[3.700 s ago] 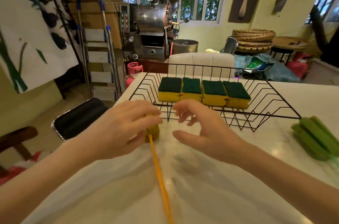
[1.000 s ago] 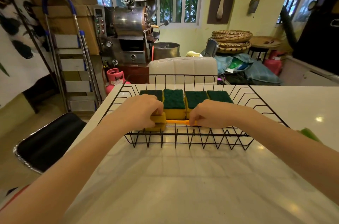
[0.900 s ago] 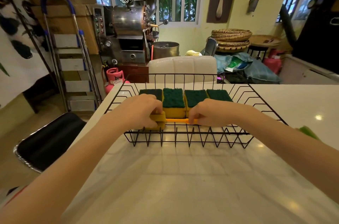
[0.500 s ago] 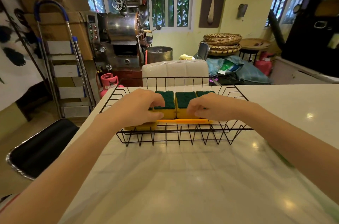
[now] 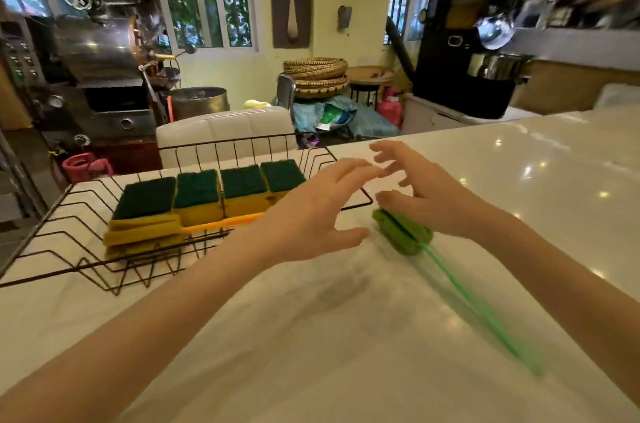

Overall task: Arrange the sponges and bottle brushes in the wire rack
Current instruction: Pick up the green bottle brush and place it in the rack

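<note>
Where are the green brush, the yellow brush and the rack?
green brush (image 5: 403, 232), head view, on its sponge head, on the counter.
yellow brush (image 5: 142, 234), head view, on its sponge head, inside the rack.
rack (image 5: 72, 270), head view, on its front wire wall.

Sponges (image 5: 221, 196), brush (image 5: 145, 235) in rack (image 5: 52, 249); second brush (image 5: 403, 232) right, on counter (image 5: 346, 336).

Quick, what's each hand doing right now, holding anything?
Left hand: open, fingers spread, holding nothing.
Right hand: open, over the green bottle brush, not gripping it.
</note>
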A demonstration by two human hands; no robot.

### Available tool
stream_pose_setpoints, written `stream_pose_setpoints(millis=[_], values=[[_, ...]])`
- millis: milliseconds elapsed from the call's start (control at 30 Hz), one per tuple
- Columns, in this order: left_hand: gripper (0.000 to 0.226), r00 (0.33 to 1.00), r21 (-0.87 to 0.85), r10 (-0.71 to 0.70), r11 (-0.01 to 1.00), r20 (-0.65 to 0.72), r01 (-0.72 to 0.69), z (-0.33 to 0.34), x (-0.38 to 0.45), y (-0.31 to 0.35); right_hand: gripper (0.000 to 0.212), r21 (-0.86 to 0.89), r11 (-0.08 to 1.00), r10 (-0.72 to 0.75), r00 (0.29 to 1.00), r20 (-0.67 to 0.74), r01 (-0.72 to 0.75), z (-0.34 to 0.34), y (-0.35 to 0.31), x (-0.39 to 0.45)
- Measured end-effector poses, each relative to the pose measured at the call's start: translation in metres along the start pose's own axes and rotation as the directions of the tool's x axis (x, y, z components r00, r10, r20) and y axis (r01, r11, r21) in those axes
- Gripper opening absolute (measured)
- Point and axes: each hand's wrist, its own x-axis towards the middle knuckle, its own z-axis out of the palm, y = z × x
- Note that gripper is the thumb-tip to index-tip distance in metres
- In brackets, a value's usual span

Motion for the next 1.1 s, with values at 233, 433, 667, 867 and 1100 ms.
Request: stream_pose_setpoints(millis=[233, 433, 667, 867, 1100], values=[[0.081, 0.978, -0.077, 0.162, 0.985, 0.13, -0.153, 0.052, 0.038, 0.023, 0.057, -0.101, 0.954, 0.295, 0.944, 0.145, -0.283, -0.025, 0.029, -0.057], [0.072, 0.954, 0.21, 0.139, 0.957, 0.265, -0.198, 0.078, 0.069, 0.01, 0.051, -0.136, 0.863, 0.5, 0.782, 0.372, -0.487, -0.025, 0.036, -0.082], [0.056, 0.953, 0.351, 0.093, 0.916, 0.289, -0.196, 0.086, 0.078, 0.008, 0.034, -0.097, 0.836, 0.529, 0.748, 0.401, -0.54, -0.02, 0.047, -0.084], [0.044, 0.967, 0.413, 0.223, 0.874, 0.126, -0.255, 0.067, 0.085, 0.025, 0.021, -0.085, 0.857, 0.5, 0.779, 0.379, -0.509, -0.042, 0.051, -0.08], [0.044, 0.953, 0.469, 0.302, 0.846, -0.032, -0.252, 0.034, 0.089, 0.032, 0.017, -0.097, 0.909, 0.414, 0.858, 0.304, -0.405, -0.06, 0.041, -0.066]])
